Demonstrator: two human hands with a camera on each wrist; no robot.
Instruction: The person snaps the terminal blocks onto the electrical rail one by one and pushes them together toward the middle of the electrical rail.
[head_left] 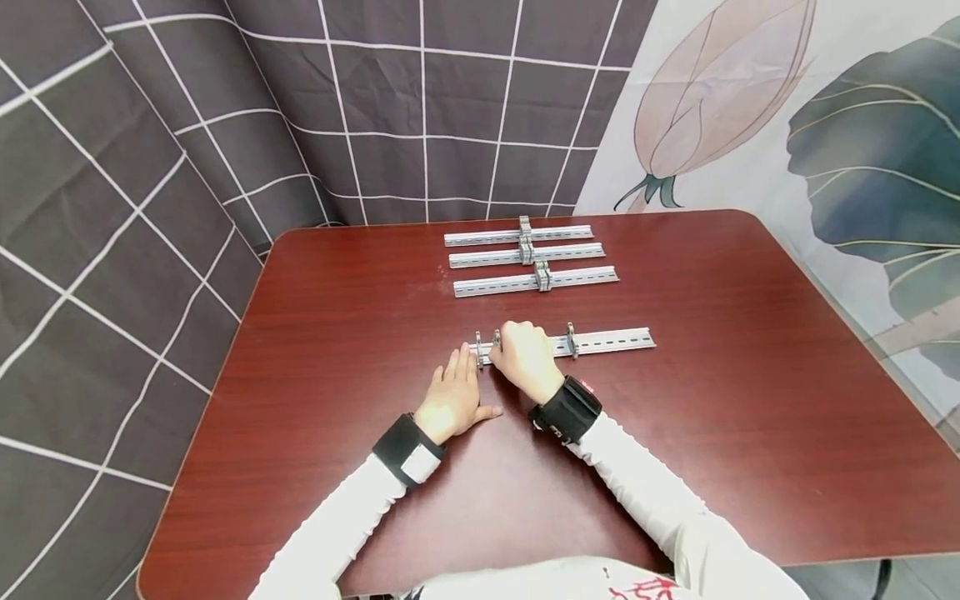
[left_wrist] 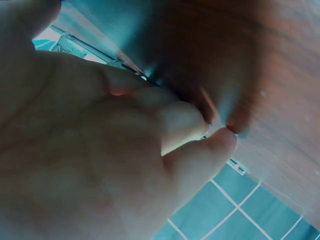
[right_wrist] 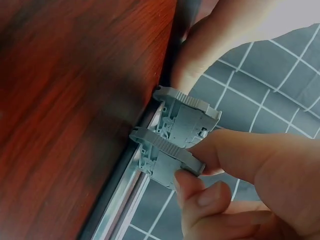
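A slotted metal DIN rail (head_left: 615,340) lies across the middle of the table. My left hand (head_left: 450,396) reaches its left end with straight fingers, thumb spread out over the tabletop. Between thumb and fingertips, my right hand (head_left: 525,354) pinches a slim grey terminal block (right_wrist: 162,152) seated on the rail. Just beside it, toward the left hand, stands a second grey terminal block (right_wrist: 187,117) on the same rail. Another terminal block (head_left: 572,340) stands on the rail to the right of my right hand. In the left wrist view my palm hides most of the rail.
Farther back on the brown table (head_left: 337,317) lie a rear rail (head_left: 480,239), a middle rail (head_left: 480,260) and a nearer rail (head_left: 487,287), roughly parallel, each with terminal blocks near its middle. A dark gridded curtain (head_left: 382,92) hangs behind the table and along its left.
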